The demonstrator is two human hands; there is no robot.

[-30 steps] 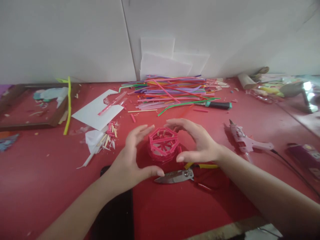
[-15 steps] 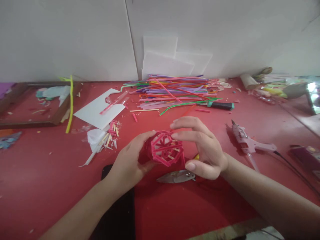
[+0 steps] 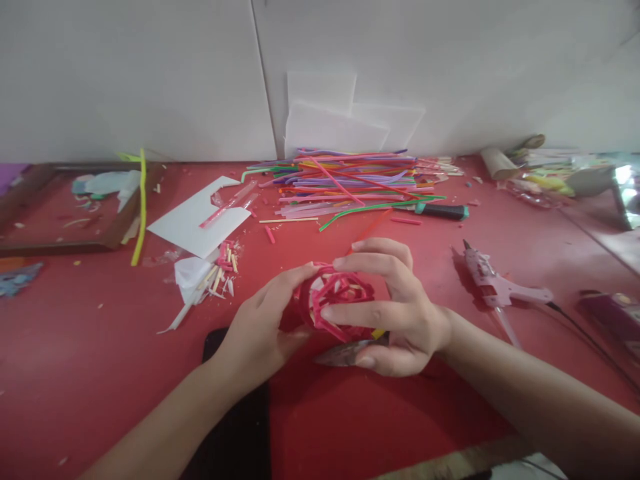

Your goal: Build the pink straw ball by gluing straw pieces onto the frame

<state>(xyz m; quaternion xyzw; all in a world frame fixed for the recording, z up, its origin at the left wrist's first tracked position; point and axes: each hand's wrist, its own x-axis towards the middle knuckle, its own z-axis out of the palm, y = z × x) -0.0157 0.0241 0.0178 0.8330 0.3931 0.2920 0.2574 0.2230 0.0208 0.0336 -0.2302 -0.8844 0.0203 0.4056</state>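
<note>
A pinkish-red openwork lattice (image 3: 317, 320), rounded and built of thin sticks, is held over the table in front of me. My left hand (image 3: 263, 317) is closed around its left side, thumb and fingers along the wall. From the right, my right hand (image 3: 400, 313) reaches over it with fingers spread; one fingertip lies across the open face and another touches the upper rim. Its thumb stays apart, lower down. Under that hand lies a knife (image 3: 336, 355) with a silver blade, partly covered. Pale pieces show inside the lattice.
Colourful fuzzy stems (image 3: 350, 180) are heaped at the back beside a dark-handled tool (image 3: 443, 211). A pink glue gun (image 3: 487, 277) with its cord lies right. Cut white paper (image 3: 187, 223), scraps (image 3: 220, 273) and a wooden frame (image 3: 115, 237) are left. A black flat object (image 3: 240, 427) lies below.
My right hand has moved left and onto the lattice, its fingers now over the open face. The lattice has tilted and shifted slightly right. More of the knife is covered.
</note>
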